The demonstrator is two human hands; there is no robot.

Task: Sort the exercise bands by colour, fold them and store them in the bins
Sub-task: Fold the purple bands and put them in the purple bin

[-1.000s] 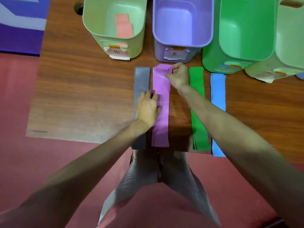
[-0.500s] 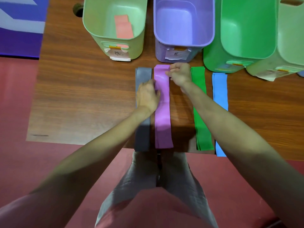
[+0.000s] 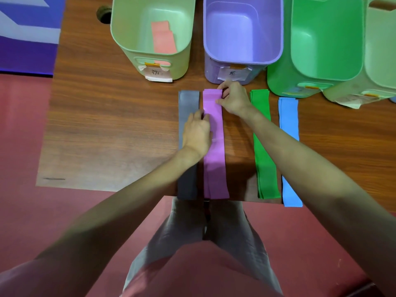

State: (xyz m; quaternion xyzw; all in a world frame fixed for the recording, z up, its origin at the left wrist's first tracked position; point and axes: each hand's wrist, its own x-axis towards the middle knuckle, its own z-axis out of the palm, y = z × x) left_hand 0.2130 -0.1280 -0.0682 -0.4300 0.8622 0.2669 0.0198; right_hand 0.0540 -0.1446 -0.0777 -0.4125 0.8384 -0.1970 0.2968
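Four stacks of bands lie side by side on the wooden table (image 3: 107, 129): grey bands (image 3: 187, 103), purple bands (image 3: 215, 168), green bands (image 3: 264, 151) and blue bands (image 3: 289, 123). My right hand (image 3: 233, 97) pinches the far end of the purple bands, right in front of the purple bin (image 3: 243, 28). My left hand (image 3: 197, 133) rests on the purple bands' left edge, its curled fingers gripping that edge, with the hand partly over the grey bands. A folded pink band (image 3: 164, 40) lies inside the pale green bin (image 3: 150, 33).
A bright green bin (image 3: 321, 39) and another pale green bin (image 3: 381, 50) stand at the back right. A cable hole (image 3: 104, 15) sits at the table's back left. The band ends overhang the near table edge above my legs.
My left hand has slid from flat on the purple bands toward their left edge and curled its fingers. My right hand stays at the far end, still pinching.
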